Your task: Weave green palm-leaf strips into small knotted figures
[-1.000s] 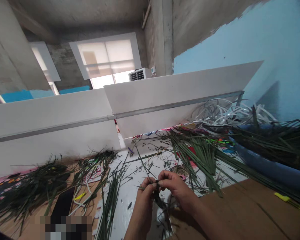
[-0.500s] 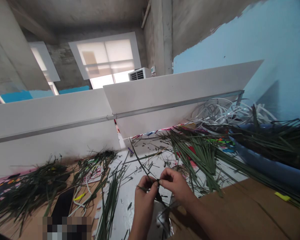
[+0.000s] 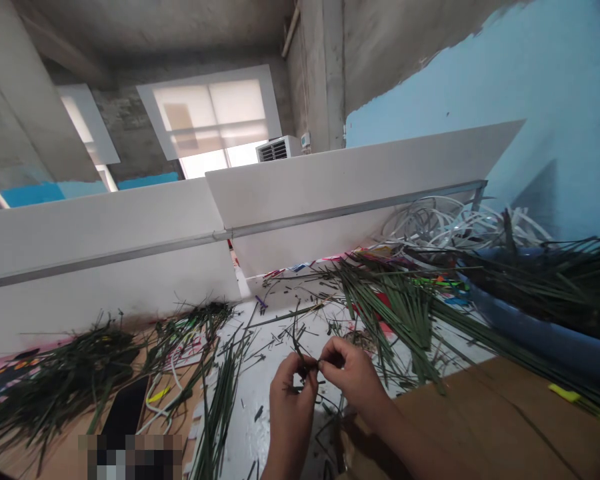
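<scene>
Both my hands are together over the white surface (image 3: 253,387), fingertips almost meeting. Left hand (image 3: 293,393): thumb and forefinger pinched on a dark green strip (image 3: 296,337), which sticks up past the knuckles and leans a bit left. Right hand (image 3: 353,373): thumb and forefinger pinched just beside the left ones, on what looks like the same dark bit. Knot, fold or plain crossing at the pinch: cannot tell, too small and covered by fingers. Thin dark lines show below the hands; whether they join the held piece, cannot tell.

Step in hand, my read: fine two-handed fingertip work at one spot on the strip. Next move, as I judge it, calls for a firm left pinch as anchor and small, careful right-hand fingertip work there; a loose left grip could let the strip slip.

Around: bunch of long green strips (image 3: 220,407) left of my left hand, fanned green strips (image 3: 395,303) beyond my right, blue basin (image 3: 525,327) heaped with more at far right. Brown board (image 3: 480,413) under my right forearm. Tangled dark heap (image 3: 80,373) and white cable (image 3: 155,410) off left. Lone dark scrap (image 3: 259,413) near my left wrist.
</scene>
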`<state>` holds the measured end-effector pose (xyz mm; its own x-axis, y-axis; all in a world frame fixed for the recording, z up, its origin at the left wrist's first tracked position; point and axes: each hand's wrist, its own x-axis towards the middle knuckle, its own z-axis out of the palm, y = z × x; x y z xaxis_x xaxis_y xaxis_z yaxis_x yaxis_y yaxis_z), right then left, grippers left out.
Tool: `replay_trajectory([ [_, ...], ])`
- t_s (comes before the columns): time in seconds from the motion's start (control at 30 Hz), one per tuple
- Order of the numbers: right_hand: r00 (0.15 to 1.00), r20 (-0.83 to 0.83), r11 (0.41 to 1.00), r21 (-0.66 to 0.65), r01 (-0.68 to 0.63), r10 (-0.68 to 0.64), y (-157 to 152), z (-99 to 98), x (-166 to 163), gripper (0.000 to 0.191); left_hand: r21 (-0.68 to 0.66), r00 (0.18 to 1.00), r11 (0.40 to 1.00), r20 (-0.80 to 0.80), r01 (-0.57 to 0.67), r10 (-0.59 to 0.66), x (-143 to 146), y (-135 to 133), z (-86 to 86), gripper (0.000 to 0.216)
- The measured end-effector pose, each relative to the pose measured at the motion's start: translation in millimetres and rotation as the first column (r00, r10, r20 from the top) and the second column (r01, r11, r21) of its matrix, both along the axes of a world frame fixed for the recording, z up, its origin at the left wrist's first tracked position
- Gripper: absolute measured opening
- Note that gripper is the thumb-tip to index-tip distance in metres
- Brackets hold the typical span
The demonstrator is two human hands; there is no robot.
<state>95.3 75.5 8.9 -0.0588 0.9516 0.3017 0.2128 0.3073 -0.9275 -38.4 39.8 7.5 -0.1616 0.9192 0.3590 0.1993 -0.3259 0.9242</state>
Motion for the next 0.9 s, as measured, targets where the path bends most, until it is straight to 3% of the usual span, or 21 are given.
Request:
replay_trajectory([
  [0.13,1.000,0.010,1.000,0.014,0.005,-0.005,-0.1,2.2,1.6,0.004,-0.036,0.997,0.998,0.061,0.044,-0.042,-1.0,0.8,0.5,0.012],
  [0.37,0.990,-0.079,0.992,-0.042,-0.120,0.117,-1.1,6.5,2.2,0.009,-0.137,0.979,0.990,0.204,0.043,-0.014,-0.7,3.4,3.3,0.015],
  [0.77,0.978,-0.164,0.988,-0.062,-0.139,0.127,-0.9,3.5,0.5,0.010,-0.095,0.963,0.993,0.267,0.067,-0.039,1.5,3.5,1.7,0.012],
  [0.9,0.946,-0.257,0.967,-0.105,-0.232,0.200,0.2,6.4,3.6,0.015,-0.124,0.937,0.989,0.348,0.087,-0.039,0.2,3.0,3.0,0.014],
])
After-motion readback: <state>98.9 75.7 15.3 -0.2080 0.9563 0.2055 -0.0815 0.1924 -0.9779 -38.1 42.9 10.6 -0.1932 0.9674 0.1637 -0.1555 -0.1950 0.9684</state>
